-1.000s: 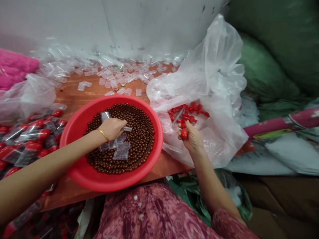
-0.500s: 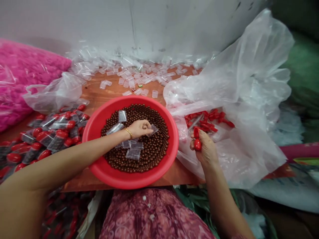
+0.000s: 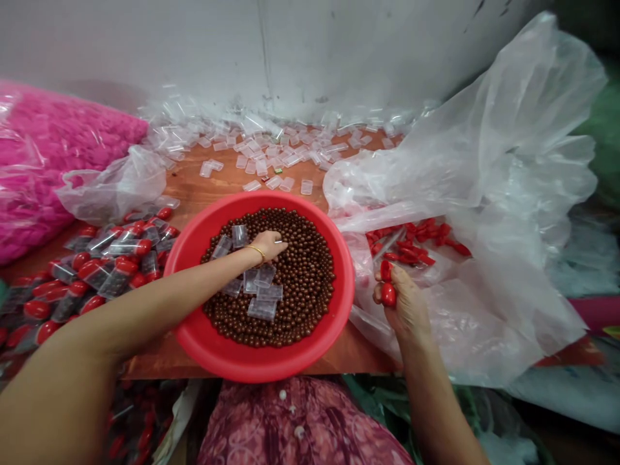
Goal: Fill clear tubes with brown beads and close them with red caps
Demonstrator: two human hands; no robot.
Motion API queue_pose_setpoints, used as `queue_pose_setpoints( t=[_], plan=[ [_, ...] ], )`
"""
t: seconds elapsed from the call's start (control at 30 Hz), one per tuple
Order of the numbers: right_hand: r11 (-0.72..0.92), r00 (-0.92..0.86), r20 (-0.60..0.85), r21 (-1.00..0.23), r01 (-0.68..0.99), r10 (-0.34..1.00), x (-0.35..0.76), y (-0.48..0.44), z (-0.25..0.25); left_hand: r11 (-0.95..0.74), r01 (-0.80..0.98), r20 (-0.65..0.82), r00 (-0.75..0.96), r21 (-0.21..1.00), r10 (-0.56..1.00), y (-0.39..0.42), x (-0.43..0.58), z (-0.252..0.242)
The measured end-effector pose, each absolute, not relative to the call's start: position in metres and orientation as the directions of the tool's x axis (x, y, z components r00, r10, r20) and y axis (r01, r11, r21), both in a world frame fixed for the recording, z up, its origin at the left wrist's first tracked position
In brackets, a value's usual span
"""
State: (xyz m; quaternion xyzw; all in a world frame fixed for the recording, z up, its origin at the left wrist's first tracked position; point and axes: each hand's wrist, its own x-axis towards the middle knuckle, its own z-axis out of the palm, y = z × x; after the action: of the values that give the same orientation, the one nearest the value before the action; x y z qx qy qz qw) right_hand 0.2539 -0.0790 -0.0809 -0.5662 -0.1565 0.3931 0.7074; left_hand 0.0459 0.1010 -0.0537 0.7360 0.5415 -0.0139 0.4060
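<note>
My left hand (image 3: 269,246), with a gold bangle at the wrist, reaches into a red basin (image 3: 345,284) of small brown beads (image 3: 300,303). Its fingers are closed low against the beads around a clear plastic case, of which only a bright edge shows. Several other clear flat cases (image 3: 262,309) lie on the beads, left of and below that hand. To the right of the basin, my right hand (image 3: 404,300) is closed on red plastic caps (image 3: 388,294). One cap shows its hollow opening. More red caps (image 3: 411,248) lie just beyond it in a large clear bag (image 3: 494,303).
Red-ended clear cases (image 3: 116,265) are heaped left of the basin. Loose clear cases (image 3: 271,152) are scattered along the back wall (image 3: 194,51). A bag of pink pieces (image 3: 62,148) stands at the far left. The wooden tabletop (image 3: 188,177) ends just before my lap.
My left hand has turned and dipped closer to the beads, so the clear case in its fingers is now mostly hidden. My right hand keeps the red caps. The whole view has shifted slightly.
</note>
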Motion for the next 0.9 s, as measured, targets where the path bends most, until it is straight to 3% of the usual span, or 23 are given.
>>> queue_pose_setpoints(
  t=[0.17, 0.27, 0.33, 0.43, 0.67, 0.9],
  plan=[
    [0.062, 0.632, -0.202, -0.927, -0.371, 0.748, 0.253, -0.079, -0.078, 0.061, 0.607, -0.485, 0.567, 0.792, 0.666, 0.099, 0.057, -0.072],
    [0.068, 0.637, -0.206, -0.923, -0.378, 0.743, 0.252, -0.080, -0.073, 0.313, 0.283, -0.414, 0.737, 0.907, 0.534, 0.103, 0.053, -0.077],
    [0.068, 0.639, -0.207, -0.923, -0.379, 0.741, 0.250, -0.081, -0.070, 0.473, 0.105, -0.347, 0.818, 0.875, 0.460, 0.105, 0.048, -0.078],
    [0.072, 0.622, -0.185, -0.929, -0.364, 0.761, 0.247, -0.084, -0.063, 0.551, 0.095, -0.353, 0.853, 0.829, 0.383, 0.104, 0.042, -0.073],
    [0.118, 0.567, -0.058, -0.956, -0.269, 0.821, 0.229, -0.078, -0.037, 0.504, -0.077, -0.201, 0.857, 0.860, 0.475, 0.088, 0.028, -0.047],
    [0.165, 0.464, 0.074, -0.974, -0.158, 0.883, 0.196, -0.048, -0.013, 0.551, -0.112, -0.200, 0.857, 0.827, 0.474, 0.065, 0.012, -0.027]
  ],
)
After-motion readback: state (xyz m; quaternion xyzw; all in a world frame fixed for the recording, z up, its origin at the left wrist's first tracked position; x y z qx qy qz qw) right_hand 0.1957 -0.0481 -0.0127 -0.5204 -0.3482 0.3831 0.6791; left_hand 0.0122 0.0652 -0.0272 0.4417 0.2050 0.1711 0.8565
